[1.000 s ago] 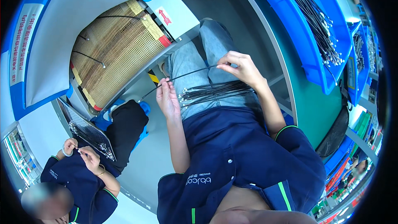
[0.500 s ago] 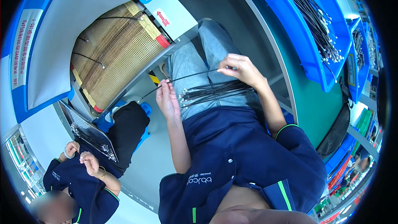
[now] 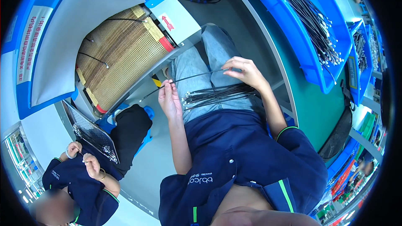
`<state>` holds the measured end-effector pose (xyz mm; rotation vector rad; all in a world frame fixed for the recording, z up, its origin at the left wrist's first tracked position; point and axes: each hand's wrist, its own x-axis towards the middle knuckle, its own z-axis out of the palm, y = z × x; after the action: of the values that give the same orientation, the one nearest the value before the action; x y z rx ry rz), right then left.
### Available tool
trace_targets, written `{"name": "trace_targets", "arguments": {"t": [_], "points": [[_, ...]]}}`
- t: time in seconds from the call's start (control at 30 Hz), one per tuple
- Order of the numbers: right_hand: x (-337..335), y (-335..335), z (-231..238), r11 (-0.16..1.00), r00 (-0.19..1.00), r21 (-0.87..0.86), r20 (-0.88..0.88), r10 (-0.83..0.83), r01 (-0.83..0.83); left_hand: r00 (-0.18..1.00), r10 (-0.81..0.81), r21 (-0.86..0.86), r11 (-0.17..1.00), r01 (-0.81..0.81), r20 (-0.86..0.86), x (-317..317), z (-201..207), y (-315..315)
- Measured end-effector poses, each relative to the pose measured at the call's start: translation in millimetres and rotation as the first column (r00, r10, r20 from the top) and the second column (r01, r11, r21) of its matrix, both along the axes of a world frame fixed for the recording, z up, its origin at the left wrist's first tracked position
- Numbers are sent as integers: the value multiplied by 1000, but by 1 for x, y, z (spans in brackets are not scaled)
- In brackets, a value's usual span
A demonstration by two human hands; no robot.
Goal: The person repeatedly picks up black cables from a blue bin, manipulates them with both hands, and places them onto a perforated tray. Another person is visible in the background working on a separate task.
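A thin black cable [image 3: 194,75] is stretched across above my thighs, one end with a small pale tip poking out left past my left hand [image 3: 169,100]. That hand pinches it between thumb and fingertips. Farther right, the thumb and index finger of my right hand [image 3: 246,74] meet around the cable's other end, the remaining fingers loosely bent. On my lap, below the held cable, lies a bundle of similar black cables [image 3: 222,93] with small pale connectors at their left ends. My right forearm covers part of the bundle's right end.
To the left is a machine with a tan mesh conveyor belt [image 3: 121,54] carrying a few black cables. A co-worker's hands [image 3: 90,163] are at lower left, beside a tray of cables [image 3: 94,132]. A blue bin [image 3: 307,65] of cables stands on the green bench [image 3: 318,113] at right.
My right thumb and fingers have shifted slightly at the cable's right end. The left hand keeps its pinch. The whole view has moved a little; the bundle stays on my lap.
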<state>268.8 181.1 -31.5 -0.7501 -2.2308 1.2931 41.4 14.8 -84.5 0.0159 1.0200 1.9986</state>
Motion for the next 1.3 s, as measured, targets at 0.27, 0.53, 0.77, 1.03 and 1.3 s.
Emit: {"name": "trace_targets", "arguments": {"t": [0.27, 0.53, 0.77, 1.03, 1.3], "points": [[-12, 9, 20, 963, 998, 267, 28, -54, 44, 1000, -2, -36, 999, 2, -2, 0, 3, 7], [-49, 6, 34, 908, 977, 396, 204, 60, -138, 998, -50, -28, 998, 51, 26, 5, 7, 20], [-63, 10, 34, 904, 985, 419, 172, 9, -81, 989, -144, -12, 989, 144, 29, -4, 7, 28], [-127, 22, 28, 932, 994, 363, 94, -50, 13, 680, -663, -425, 738, 524, -314, 18, -33, 0], [-221, 40, 10, 921, 981, 362, 73, -179, 141, 226, -765, -687, 642, 341, -603, 36, -18, -13]]}}
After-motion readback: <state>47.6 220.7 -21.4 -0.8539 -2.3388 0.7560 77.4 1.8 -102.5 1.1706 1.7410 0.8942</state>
